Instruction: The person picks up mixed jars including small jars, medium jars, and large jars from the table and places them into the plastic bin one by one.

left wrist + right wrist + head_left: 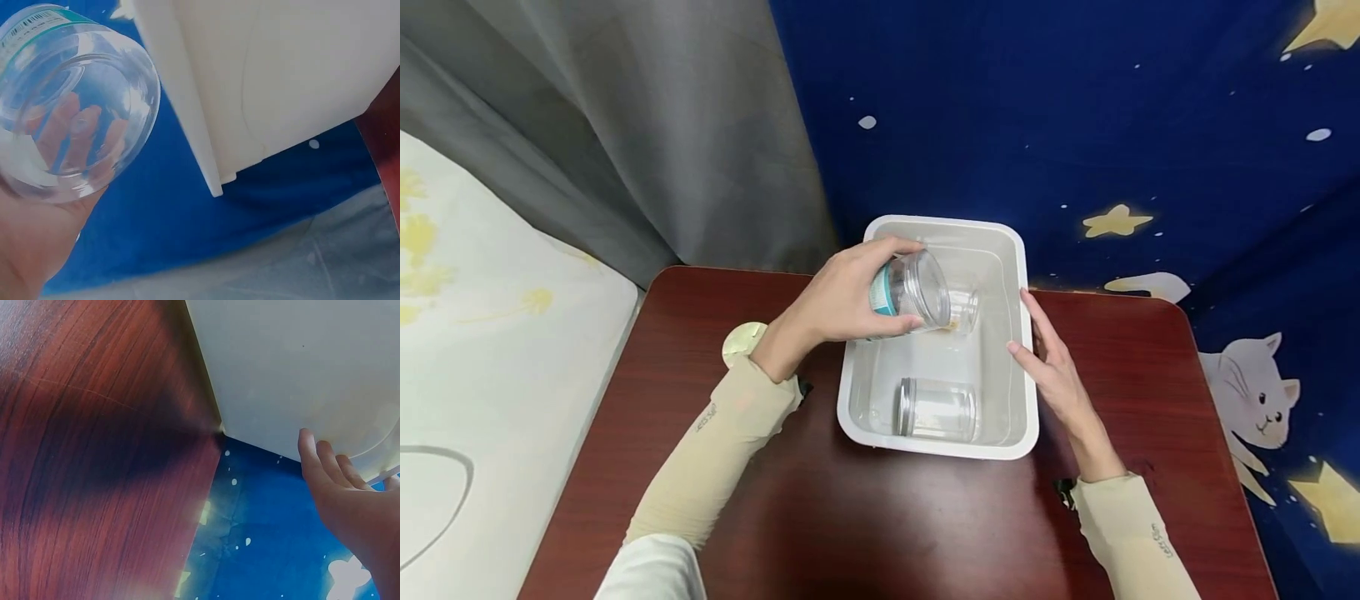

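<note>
My left hand (838, 300) grips a clear plastic jar (910, 292) with a teal label, tilted on its side over the left part of a white plastic tub (1018, 275). The left wrist view shows the jar (69, 106) from below, my fingers visible through its wall, and the tub's outer wall (275, 81) beside it. Inside the tub a second clear jar (938, 410) lies on its side near the front, and a third (964, 310) lies behind the held one. My right hand (1051, 360) rests with straight fingers against the tub's right wall (300, 369).
The tub stands at the back of a dark red wooden table (880, 517). A round gold lid (742, 342) lies on the table by my left wrist. A grey curtain (647, 133) and a blue starry cloth (1075, 125) hang behind; a bed (467, 350) is at the left.
</note>
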Available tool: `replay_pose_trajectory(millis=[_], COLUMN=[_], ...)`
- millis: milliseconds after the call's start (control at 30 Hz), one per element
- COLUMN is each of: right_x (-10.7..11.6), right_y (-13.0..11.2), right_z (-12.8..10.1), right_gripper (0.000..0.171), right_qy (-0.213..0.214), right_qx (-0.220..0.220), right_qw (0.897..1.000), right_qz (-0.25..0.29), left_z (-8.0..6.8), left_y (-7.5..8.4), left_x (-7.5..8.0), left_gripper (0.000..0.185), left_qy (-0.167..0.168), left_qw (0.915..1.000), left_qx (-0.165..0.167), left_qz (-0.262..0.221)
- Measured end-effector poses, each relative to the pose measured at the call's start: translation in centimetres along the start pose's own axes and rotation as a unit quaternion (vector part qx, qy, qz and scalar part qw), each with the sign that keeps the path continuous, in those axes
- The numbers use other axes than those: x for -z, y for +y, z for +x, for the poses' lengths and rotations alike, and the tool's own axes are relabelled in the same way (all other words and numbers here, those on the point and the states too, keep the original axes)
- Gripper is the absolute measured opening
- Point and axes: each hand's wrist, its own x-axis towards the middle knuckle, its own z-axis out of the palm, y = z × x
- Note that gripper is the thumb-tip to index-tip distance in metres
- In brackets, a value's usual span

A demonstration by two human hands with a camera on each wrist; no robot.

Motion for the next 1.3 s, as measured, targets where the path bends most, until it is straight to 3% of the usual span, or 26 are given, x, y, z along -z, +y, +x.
replay_pose_trajectory(millis=[267, 700, 867, 967, 1133, 1200, 1300], right_x=[-0.1, -0.1, -0.1, 0.0, 0.2, 0.1, 0.0], right_y=[0.3, 0.3, 0.1, 0.0, 0.0, 0.0, 0.0], right_z=[0.0, 0.0, 0.1, 0.1, 0.0, -0.1, 0.0], right_gripper=[0.069, 0.069, 0.069, 0.069, 0.069, 0.069, 0.069], right_qy=[0.0, -0.007, -0.009, -0.009, -0.009, -0.011, -0.015], right_qx=[-0.001, -0.003, -0.005, -0.008, -0.013, -0.015, -0.014], right_qw=[1.0, 1.0, 1.0, 1.0, 1.0, 1.0, 1.0], right_qz=[-0.001, 0.001, 0.003, -0.001, -0.006, -0.005, 0.0], left_z=[1.1, 2.3, 3.0, 3.8, 4.8, 5.0, 5.1], left_y=[-0.1, 0.1, 0.1, 0.1, 0.2, 0.3, 0.3], left_x=[-1.6, -2.9, -3.3, -3.8, -5.3, -5.7, -6.0], left_gripper=[0.078, 0.077, 0.075, 0.076, 0.078, 0.078, 0.079], left_qy=[-0.072, -0.132, -0.146, -0.178, -0.263, -0.282, -0.288], left_qw=[0.9968, 0.9883, 0.9858, 0.9788, 0.9535, 0.9469, 0.9444], left_qx=[0.018, 0.026, 0.013, 0.02, 0.045, 0.05, 0.053], left_qz=[0.028, 0.073, 0.082, 0.099, 0.14, 0.146, 0.149])
